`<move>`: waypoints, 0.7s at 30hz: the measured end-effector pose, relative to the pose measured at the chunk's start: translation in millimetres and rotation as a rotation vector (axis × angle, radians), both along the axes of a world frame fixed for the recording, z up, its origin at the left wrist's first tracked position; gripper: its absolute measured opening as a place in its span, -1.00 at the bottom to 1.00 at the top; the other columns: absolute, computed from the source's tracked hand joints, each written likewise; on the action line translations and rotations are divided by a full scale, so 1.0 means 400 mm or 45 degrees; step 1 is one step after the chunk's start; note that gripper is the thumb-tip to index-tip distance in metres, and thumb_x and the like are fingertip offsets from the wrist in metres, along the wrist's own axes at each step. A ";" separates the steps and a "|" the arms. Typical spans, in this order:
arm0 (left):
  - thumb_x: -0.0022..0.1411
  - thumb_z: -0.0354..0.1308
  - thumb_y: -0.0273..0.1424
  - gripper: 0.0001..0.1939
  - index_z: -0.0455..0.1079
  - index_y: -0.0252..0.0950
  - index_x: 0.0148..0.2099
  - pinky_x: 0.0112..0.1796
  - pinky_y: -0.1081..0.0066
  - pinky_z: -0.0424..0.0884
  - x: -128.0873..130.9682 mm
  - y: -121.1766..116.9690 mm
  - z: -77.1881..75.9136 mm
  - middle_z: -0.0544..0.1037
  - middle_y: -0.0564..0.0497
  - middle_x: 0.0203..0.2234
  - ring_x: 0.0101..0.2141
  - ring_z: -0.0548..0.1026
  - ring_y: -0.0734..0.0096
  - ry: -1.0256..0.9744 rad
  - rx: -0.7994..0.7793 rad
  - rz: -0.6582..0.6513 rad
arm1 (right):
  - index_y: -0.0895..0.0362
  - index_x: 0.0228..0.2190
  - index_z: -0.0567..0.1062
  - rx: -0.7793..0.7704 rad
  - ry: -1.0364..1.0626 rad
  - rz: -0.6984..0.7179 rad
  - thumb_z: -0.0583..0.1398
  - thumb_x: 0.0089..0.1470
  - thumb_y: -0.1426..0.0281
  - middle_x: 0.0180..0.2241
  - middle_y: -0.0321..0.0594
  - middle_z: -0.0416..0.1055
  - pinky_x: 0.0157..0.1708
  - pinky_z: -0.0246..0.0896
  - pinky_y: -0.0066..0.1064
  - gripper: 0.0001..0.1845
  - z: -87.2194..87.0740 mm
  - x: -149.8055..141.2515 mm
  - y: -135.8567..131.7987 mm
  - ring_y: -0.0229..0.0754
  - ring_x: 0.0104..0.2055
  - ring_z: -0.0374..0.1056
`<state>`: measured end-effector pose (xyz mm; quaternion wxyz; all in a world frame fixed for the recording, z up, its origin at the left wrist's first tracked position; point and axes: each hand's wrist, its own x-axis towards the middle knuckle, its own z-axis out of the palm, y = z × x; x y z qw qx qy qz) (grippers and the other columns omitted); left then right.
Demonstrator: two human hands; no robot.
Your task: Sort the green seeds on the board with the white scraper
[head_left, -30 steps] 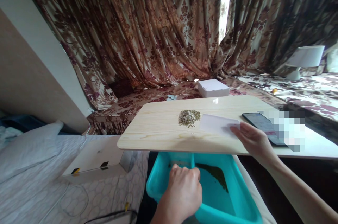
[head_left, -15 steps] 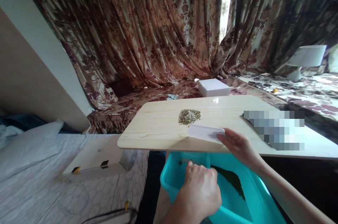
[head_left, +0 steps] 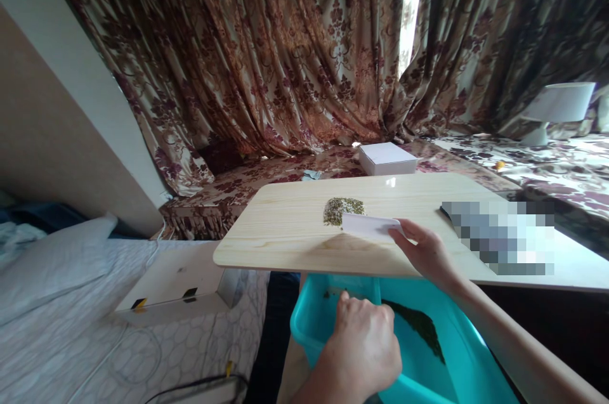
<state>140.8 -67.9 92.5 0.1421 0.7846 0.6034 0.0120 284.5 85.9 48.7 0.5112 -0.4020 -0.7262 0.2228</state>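
My right hand [head_left: 425, 250] pinches one end of a thin white card [head_left: 368, 225] and holds it on edge over the light wood-grain table [head_left: 276, 233]. The card's far end is at the near side of a small heap of green and whitish grains [head_left: 333, 208], partly covering it. My left hand [head_left: 366, 344] is closed over the middle divider of a turquoise bin [head_left: 301, 312], below the table's near edge; its fingertips are hidden. In the bin's right compartment lies a strip of dark green grains [head_left: 421, 325]. A few specks show in the left compartment.
A blurred-out object [head_left: 499, 236] lies on the table's right part. Behind the table stands a white box [head_left: 387, 156]. A larger white box [head_left: 174, 280] rests on the bed at left, with a dark cable [head_left: 190, 386] nearby. A lamp [head_left: 564, 103] stands at far right.
My right hand has raised the card slightly and moved it away from me toward the grain heap, whose near side it now overlaps. My left hand and the bin stay put.
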 end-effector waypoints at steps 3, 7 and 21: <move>0.16 -0.13 -0.44 -0.66 0.48 -0.35 -0.23 -0.02 0.05 0.30 -0.002 -0.002 -0.004 0.58 -0.22 -0.39 -0.27 0.54 0.07 -0.004 0.002 0.001 | 0.08 -0.29 0.54 0.000 -0.037 -0.001 0.15 0.06 0.22 -0.30 -0.18 0.61 -0.22 0.41 -0.25 -0.74 -0.013 -0.007 0.008 -0.04 -0.24 0.52; 0.16 -0.12 -0.44 -0.66 0.48 -0.35 -0.23 -0.01 0.05 0.29 0.000 -0.002 -0.007 0.58 -0.22 -0.39 -0.26 0.54 0.07 -0.012 0.000 0.009 | 0.09 -0.26 0.53 0.000 -0.095 0.047 0.13 0.08 0.23 -0.33 -0.21 0.60 -0.26 0.40 -0.31 -0.73 -0.013 -0.018 -0.007 -0.07 -0.27 0.51; 0.18 -0.13 -0.45 -0.66 0.49 -0.31 -0.22 -0.01 0.08 0.26 -0.024 -0.016 -0.017 0.57 -0.20 -0.34 -0.22 0.50 0.10 -0.019 -0.032 0.078 | 0.09 -0.39 0.54 -0.069 -0.035 0.194 0.20 0.05 0.09 -0.43 -0.24 0.57 -0.33 0.40 -0.41 -0.68 0.079 0.007 -0.109 -0.12 -0.34 0.49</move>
